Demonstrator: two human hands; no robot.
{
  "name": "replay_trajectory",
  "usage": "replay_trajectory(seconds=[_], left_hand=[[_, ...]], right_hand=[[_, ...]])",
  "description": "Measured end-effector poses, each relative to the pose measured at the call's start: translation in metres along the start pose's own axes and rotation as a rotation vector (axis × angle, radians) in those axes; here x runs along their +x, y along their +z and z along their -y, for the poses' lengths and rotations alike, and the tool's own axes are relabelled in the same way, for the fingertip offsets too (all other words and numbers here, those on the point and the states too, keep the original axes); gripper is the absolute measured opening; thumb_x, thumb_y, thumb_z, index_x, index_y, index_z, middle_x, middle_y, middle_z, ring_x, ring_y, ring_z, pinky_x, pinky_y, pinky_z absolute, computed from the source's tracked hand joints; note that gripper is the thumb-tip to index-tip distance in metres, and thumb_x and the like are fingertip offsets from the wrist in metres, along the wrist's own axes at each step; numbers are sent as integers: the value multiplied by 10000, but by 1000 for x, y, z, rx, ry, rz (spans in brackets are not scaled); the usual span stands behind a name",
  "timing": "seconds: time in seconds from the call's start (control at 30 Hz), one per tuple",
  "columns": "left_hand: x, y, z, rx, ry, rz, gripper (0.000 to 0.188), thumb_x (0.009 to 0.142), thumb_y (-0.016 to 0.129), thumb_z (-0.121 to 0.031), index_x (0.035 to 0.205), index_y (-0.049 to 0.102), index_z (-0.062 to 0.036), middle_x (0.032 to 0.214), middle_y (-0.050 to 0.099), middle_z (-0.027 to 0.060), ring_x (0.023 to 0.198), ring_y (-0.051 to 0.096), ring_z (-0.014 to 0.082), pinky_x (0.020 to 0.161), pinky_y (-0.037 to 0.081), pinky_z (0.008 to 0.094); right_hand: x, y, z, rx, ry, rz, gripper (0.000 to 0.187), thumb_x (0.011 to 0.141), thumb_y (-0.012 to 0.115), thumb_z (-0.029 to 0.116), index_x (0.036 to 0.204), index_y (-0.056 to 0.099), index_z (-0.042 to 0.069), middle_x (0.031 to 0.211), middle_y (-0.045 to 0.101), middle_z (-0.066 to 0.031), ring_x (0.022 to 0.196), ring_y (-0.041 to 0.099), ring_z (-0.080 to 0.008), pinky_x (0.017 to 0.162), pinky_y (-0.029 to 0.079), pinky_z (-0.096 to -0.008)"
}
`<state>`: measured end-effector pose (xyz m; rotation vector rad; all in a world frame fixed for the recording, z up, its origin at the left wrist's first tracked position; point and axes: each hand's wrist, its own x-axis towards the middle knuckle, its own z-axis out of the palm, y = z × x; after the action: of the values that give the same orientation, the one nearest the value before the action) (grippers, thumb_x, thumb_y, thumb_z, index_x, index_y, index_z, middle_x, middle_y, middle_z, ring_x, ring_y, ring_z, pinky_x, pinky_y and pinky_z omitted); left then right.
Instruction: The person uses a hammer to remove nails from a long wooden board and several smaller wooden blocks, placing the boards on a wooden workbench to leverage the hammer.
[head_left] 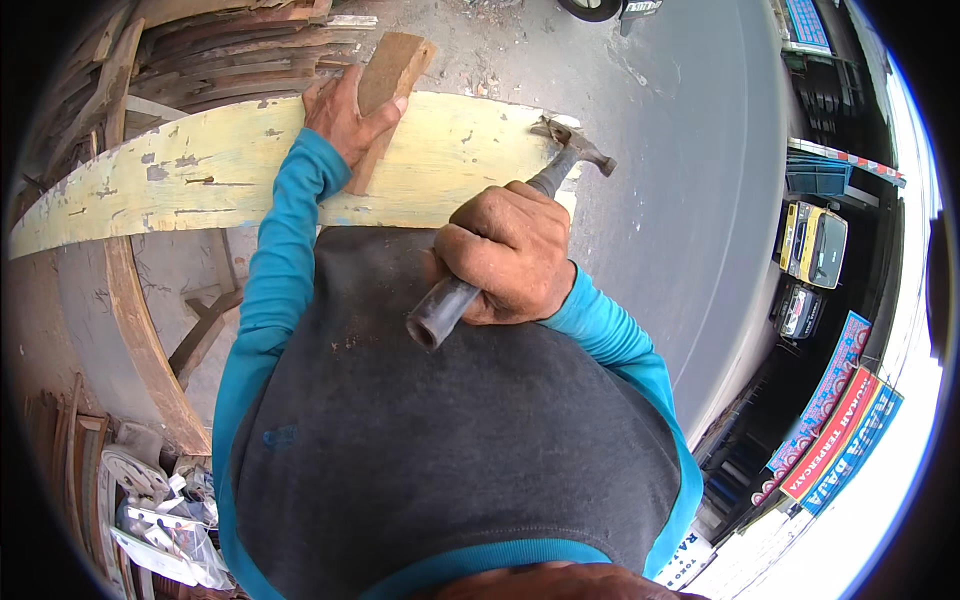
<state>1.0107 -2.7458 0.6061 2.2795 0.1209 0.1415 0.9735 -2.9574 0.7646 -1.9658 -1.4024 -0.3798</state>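
Clearly, both hands are occupied in the upper half of the frame. The left hand [345, 125], left of centre near the top, has its fingers closed around a rough wooden block [397, 66], the thumb along the right edge. The block slants over a long yellow plank [245, 165] with flaking paint, its upper end reaching past the plank's far edge; how firmly it rests there I cannot tell.

Right of centre, the right hand [510, 255] has its fingers wrapped tightly around the dark handle of a hammer [557, 176]. The handle's hollow end points to the lower left, while the head sits over the plank's right end; whether they touch is unclear.

Stacked boards [270, 62] fill the upper left, a curved-looking timber [150, 345] runs below the plank, and a grey road [690, 190] with a yellow truck [803, 240] occupies the right.
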Motion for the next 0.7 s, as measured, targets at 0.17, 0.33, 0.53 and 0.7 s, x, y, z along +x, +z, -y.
replay_trajectory(seconds=[0.17,0.33,0.53,0.7], left_hand=[[3,5,-2,-94,-6,24,867,806,621,-659,1274,514,64,1184,620,306,1168,565,410,1087,319,466],[-1,8,2,104,67,-46,868,806,644,-631,1302,483,62,1197,612,313,1168,573,404,1050,391,448],[-2,13,14,48,-23,-28,958,784,647,-659,1396,420,44,1276,579,303,1225,542,415,1120,336,452],[3,23,-3,114,-14,-49,928,796,638,-622,1424,408,21,1298,580,281,1236,507,424,1114,310,470]], right_hand=[[-29,-7,0,79,-182,81,296,773,841,247,727,589,99,568,488,-2,457,532,-130,397,423,-288],[13,-56,-24,166,-86,-103,258,796,836,176,729,606,79,582,572,-34,484,570,-129,396,427,-266],[46,-77,-82,237,120,-177,197,897,744,160,797,612,54,592,519,17,534,462,-72,476,358,-251],[107,-90,-108,716,481,168,329,902,727,268,699,543,85,542,455,48,437,408,-63,404,319,-243]])
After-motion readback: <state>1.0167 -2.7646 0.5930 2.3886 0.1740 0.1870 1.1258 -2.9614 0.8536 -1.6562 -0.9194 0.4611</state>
